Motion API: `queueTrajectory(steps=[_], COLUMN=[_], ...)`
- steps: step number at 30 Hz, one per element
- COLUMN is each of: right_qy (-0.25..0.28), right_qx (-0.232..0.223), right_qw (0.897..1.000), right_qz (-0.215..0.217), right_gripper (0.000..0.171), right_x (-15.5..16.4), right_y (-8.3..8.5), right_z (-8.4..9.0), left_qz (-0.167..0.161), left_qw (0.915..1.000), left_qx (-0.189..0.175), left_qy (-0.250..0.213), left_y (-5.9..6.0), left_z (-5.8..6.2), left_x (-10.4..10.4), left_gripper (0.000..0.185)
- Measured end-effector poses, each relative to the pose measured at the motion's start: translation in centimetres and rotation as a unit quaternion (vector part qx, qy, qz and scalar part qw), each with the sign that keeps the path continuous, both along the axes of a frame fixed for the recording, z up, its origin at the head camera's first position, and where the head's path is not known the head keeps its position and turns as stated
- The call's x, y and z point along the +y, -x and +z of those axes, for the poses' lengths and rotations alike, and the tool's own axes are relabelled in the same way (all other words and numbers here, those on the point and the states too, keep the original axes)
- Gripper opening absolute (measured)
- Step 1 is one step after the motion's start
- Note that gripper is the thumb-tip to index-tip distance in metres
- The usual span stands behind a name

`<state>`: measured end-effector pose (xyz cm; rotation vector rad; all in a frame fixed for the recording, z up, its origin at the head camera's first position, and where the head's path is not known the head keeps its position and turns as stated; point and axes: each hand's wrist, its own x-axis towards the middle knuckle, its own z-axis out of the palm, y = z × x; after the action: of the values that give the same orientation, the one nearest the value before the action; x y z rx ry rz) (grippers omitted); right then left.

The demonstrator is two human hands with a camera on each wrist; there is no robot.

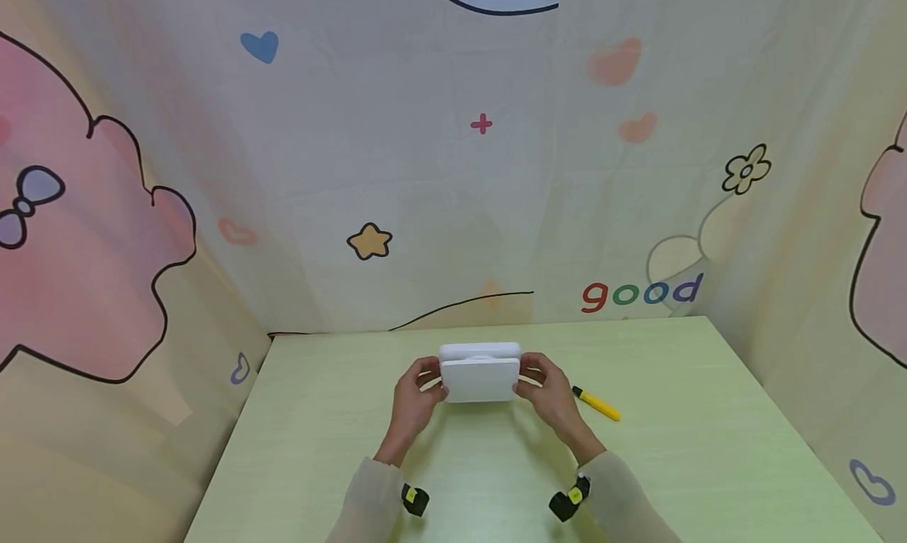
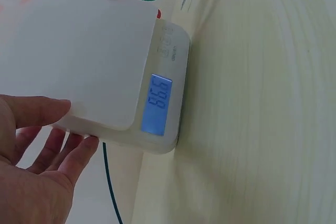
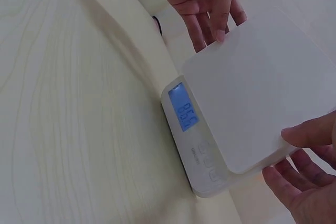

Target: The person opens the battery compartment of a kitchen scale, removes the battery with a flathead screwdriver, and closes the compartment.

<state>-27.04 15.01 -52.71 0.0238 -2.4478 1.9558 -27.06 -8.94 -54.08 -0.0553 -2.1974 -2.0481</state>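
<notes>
scale (image 1: 480, 374) underside hidden; left hand (image 1: 418, 397), right hand (image 1: 547, 395) hold edges

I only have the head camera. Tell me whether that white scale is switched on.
Observer: It is on. The left wrist view shows the scale with its display lit blue and showing digits.
Operator: Report the left hand's grip.
Observer: The left hand pinches the platform's edge, thumb on top and fingers underneath.
Operator: Now the right.
Observer: In the right wrist view the right hand holds it the same way, thumb above and fingers below.
</notes>
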Motion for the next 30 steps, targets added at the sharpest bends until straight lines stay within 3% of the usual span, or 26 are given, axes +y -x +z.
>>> queueTrajectory(steps=[11, 18, 21, 25, 30], right_qy=[0.004, 0.004, 0.005, 0.013, 0.016], right_qx=[-0.002, 0.001, 0.004, 0.005, 0.007], right_qw=[1.0, 1.0, 1.0, 1.0, 1.0], right_qz=[-0.003, -0.001, -0.002, -0.008, -0.014], right_gripper=[0.045, 0.046, 0.047, 0.047, 0.047], right_x=[0.1, 0.2, 0.3, 0.2, 0.2], right_y=[0.0, -0.2, -0.3, -0.4, -0.4], right_z=[-0.4, -0.7, -1.0, -1.3, -1.5], left_qz=[-0.015, -0.032, -0.029, -0.026, -0.023], left_qw=[0.9998, 0.9994, 0.9995, 0.9994, 0.9995], left_qx=[-0.01, -0.013, -0.01, -0.013, -0.02], left_qy=[-0.012, -0.006, 0.012, 0.019, 0.009], left_y=[-0.1, -1.9, -2.4, -2.3, -1.1], left_z=[-0.2, 2.2, 2.5, 1.9, -0.2], left_x=[0.1, 0.1, 0.0, -0.1, -0.1], left_gripper=[0.045, 0.04, 0.038, 0.037, 0.039])
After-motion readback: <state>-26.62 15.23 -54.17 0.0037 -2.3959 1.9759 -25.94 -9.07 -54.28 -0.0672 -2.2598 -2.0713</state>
